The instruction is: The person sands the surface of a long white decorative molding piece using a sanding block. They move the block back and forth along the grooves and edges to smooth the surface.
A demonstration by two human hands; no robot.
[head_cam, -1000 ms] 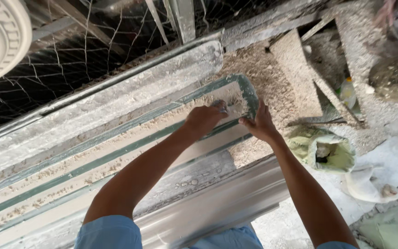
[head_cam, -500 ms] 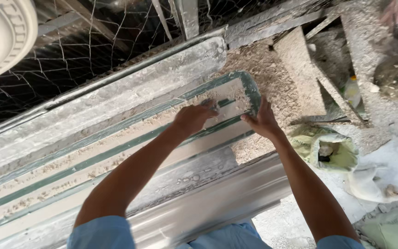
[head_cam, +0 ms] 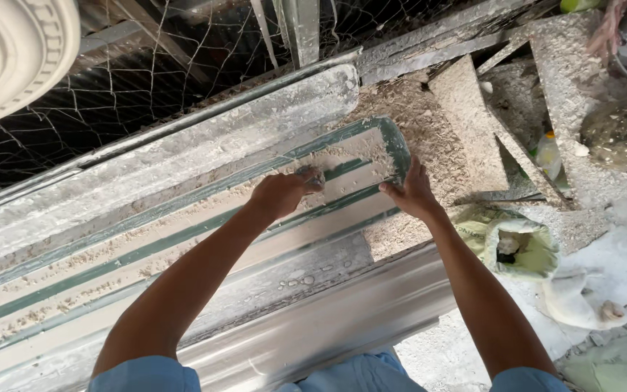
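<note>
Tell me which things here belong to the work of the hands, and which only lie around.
In use:
left hand
right hand
long green-edged mould, with crumbly filling

Lying about:
open sack
wire netting
round white ornament
small bottle

Your mould (head_cam: 183,239) looks like a hard green-edged form, matt and rough under a crust of pale plaster crumbs, and the trough (head_cam: 328,327) nearest you shows smooth, faintly glossy grey metal. The wire mesh (head_cam: 146,87) beyond is thin bare metal. The sack (head_cam: 517,250) on the gritty floor (head_cam: 429,131) looks like soft woven plastic, dusted white.
</note>
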